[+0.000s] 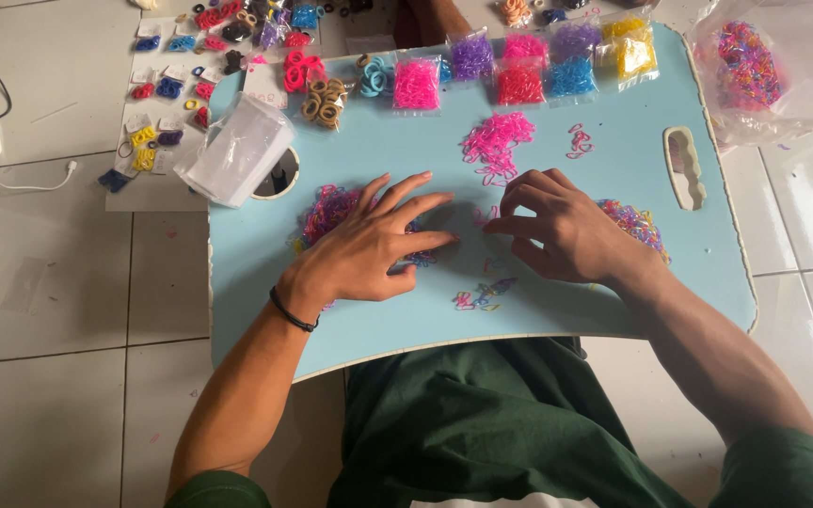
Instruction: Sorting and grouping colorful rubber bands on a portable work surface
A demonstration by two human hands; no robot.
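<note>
My left hand point(369, 246) lies flat with fingers spread on a light blue lap table point(613, 160), covering part of a mixed-colour pile of tiny rubber bands point(326, 209). My right hand point(562, 230) rests beside it with fingers curled, fingertips touching the board near a few loose bands point(484, 293). A pink pile of bands point(496, 141) lies just beyond both hands. Another mixed pile point(637, 224) sits by my right wrist. Neither hand visibly grips anything.
Small bags of sorted bands, such as a pink bag point(416, 85), line the table's far edge. A stack of clear empty bags point(237, 150) sits at the left corner. A large bag of mixed bands point(750, 66) lies on the tiled floor at right. Hair ties point(171, 89) are spread on the floor at left.
</note>
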